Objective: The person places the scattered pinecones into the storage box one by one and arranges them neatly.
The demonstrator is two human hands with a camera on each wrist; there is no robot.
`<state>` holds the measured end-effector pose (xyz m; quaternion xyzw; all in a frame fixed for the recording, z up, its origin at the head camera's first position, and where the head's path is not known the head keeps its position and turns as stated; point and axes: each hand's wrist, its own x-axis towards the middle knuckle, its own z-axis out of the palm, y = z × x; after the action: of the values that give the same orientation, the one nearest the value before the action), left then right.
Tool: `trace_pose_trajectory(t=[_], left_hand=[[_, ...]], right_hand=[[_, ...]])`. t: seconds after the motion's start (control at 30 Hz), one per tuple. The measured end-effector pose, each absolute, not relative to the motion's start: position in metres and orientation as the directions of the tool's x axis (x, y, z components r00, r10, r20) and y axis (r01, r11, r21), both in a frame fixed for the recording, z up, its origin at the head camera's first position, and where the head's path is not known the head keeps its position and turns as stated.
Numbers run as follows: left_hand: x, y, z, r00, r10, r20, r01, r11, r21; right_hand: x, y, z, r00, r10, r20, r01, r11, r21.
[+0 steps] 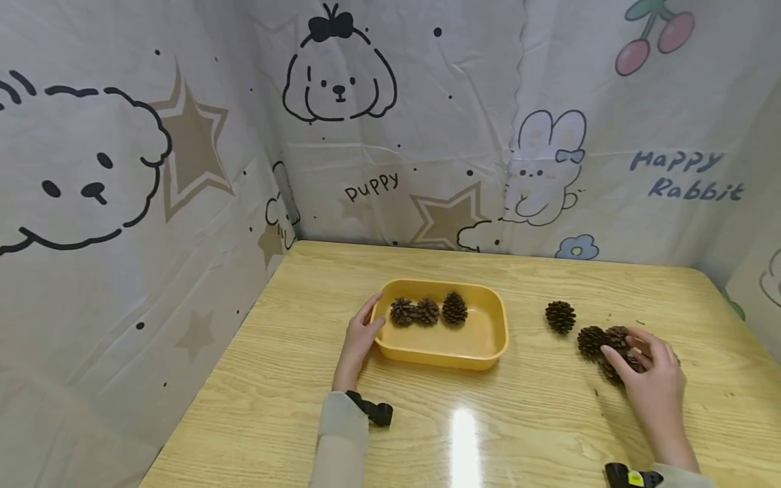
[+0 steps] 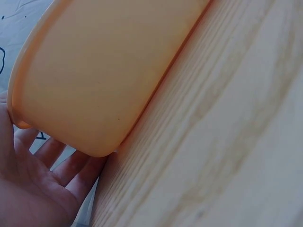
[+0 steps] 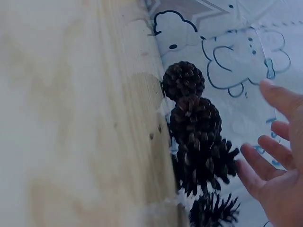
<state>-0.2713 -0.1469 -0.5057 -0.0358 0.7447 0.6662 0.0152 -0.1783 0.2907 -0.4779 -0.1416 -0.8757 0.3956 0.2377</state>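
Note:
A yellow plastic basin (image 1: 439,357) stands on the table with three pine cones inside, one of them an upright cone (image 1: 454,310). My left hand (image 1: 360,337) holds the basin's left end, thumb over the rim and fingers along the outer wall; the left wrist view shows that wall (image 2: 109,75) close up. Over a cluster of brown pine cones (image 1: 590,342) on the right, my right hand (image 1: 659,376) hovers with thumb and fingers spread. In the right wrist view its fingertips are right at a spiky cone (image 3: 203,163), with nothing gripped. The hand partly hides the cluster in the head view.
A single pine cone (image 1: 560,317) lies between the basin and the cluster. Small dark crumbs dot the wooden table (image 1: 525,420) around the cones. Behind the table's far edge hangs a printed curtain (image 1: 390,149), and another side of it runs along the left.

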Motion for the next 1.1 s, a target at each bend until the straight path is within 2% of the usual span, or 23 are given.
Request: trace_pose_trajectory(t=[0.13, 0.27, 0.6, 1.1], left_hand=[[-0.274, -0.149, -0.506, -0.996, -0.025, -0.08, -0.082, 0.102, 0.991], [-0.274, -0.15, -0.505, -0.996, -0.015, -0.083, -0.084, 0.09, 0.992], [-0.27, -0.147, -0.502, -0.996, -0.049, -0.075, -0.079, 0.103, 0.992], [-0.27, -0.144, -0.502, -0.996, -0.048, -0.078, -0.083, 0.102, 0.991]], right_hand=[[-0.173, 0.296, -0.482, -0.846, 0.455, 0.277, 0.103, 0.649, -0.753], [-0.17, 0.301, -0.487, -0.853, 0.431, 0.293, 0.09, 0.675, -0.732], [-0.166, 0.313, -0.5, -0.926, 0.339, 0.167, 0.139, 0.717, -0.683], [-0.163, 0.316, -0.501, -0.936, 0.31, 0.169, 0.133, 0.754, -0.643]])
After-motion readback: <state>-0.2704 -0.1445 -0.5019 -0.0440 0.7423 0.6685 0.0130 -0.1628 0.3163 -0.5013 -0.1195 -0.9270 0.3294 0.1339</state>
